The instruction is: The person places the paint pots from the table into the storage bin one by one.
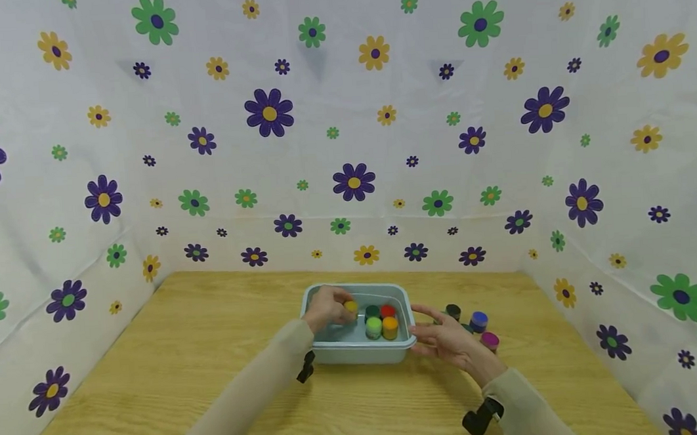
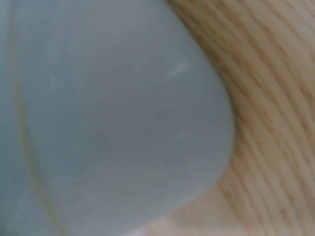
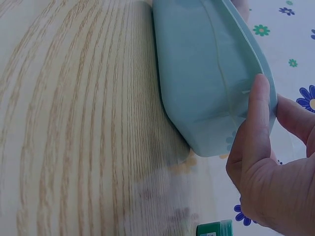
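The left hand (image 1: 330,308) reaches over the wall of the pale blue plastic tub (image 1: 356,356), its fingertips and thumb pinching a yellow pot (image 1: 351,307) inside; whether the pot rests on the floor or hangs just above it, I cannot tell. The right hand (image 1: 447,340) stands at the tub's right end with fingers extended and spread, touching the rim rather than wrapped round it; this probably keeps the tub from sliding while the other hand works within. Four more pots stand upright in the tub's right half, bunched in a rough square: dark green (image 1: 372,313) and red (image 1: 388,313) behind, light green (image 1: 374,328) and orange (image 1: 390,327) in front; the tight grouping likely leaves room at the left. Outside, beyond the right hand, black (image 1: 453,312), blue (image 1: 479,321) and magenta (image 1: 490,341) pots stand on the wooden table (image 1: 226,362); the right wrist view shows a green-capped pot (image 3: 215,228) too.
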{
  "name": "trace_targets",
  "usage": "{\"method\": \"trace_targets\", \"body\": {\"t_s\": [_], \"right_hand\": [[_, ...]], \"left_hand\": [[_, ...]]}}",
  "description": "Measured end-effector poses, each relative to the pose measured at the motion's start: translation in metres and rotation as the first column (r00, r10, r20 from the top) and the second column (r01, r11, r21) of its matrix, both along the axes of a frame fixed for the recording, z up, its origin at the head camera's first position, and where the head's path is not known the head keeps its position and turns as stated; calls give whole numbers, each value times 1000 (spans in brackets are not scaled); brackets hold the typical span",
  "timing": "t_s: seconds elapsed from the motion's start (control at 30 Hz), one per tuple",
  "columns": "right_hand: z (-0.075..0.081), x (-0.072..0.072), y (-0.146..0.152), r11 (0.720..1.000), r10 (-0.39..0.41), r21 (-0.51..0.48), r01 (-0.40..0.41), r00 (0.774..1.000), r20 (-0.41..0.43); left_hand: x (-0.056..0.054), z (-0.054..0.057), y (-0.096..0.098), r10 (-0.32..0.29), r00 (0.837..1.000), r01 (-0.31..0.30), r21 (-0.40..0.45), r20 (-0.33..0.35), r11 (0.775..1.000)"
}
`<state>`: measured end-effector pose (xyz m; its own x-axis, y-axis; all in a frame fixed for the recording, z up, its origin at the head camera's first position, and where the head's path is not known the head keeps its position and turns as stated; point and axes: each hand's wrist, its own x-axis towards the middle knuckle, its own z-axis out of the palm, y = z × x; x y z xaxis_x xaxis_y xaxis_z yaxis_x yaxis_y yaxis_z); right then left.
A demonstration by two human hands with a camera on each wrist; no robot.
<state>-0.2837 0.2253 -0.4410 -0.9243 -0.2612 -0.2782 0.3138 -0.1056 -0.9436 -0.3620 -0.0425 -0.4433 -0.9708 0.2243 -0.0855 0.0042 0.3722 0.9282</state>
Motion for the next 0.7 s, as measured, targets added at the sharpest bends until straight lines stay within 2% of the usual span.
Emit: {"method": "trace_targets", "body": {"t_s": [0.13, 0.4, 0.7], "right_hand": [[0, -1, 0, 1000, 1, 5, -1, 1000, -5], [-1, -1, -3, 1000, 9, 18, -9, 1000, -11], [1, 0, -2, 1000, -4, 9, 4, 1000, -2]], "left_hand": [[0, -2, 1, 10, 1000, -10, -14, -5, 1000], [0, -8, -1, -24, 1000, 23, -57, -20, 998], [-4, -10, 4, -43, 999, 39, -123, -32, 992]]}}
